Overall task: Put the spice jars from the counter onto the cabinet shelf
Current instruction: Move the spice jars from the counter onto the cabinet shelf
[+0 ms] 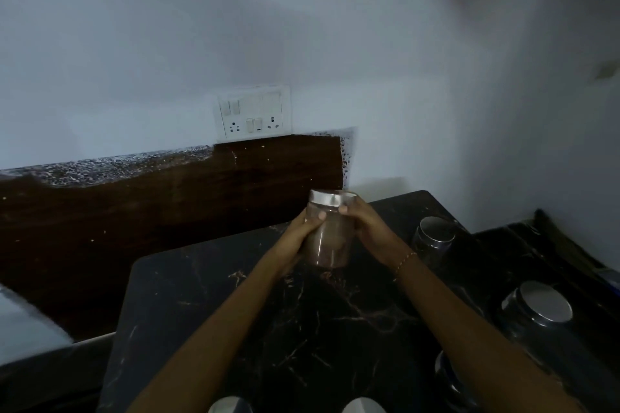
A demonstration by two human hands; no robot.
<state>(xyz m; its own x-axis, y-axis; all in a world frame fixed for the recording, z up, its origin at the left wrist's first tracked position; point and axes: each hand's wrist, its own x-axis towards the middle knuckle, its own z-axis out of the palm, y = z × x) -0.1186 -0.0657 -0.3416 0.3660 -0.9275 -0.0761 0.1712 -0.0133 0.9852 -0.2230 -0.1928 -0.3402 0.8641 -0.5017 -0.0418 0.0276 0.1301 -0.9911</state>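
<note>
Gripping one spice jar (330,231) from both sides: left hand (300,238) and right hand (369,231) are clasping it upright above the dark surface (268,312). Two more steel-lidded jars (432,235) (536,312) are standing on the surface at right, well apart from the hands.

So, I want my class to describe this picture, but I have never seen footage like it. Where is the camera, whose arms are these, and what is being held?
The one camera sits on a person's head, looking forward and down, so the arms are their own. The left hand and right hand clasp a clear jar with a silver lid, brown powder inside, raised above the dark marble counter. More silver-lidded jars, such as one and another, stand to the right. A switch panel is on the wall.
</note>
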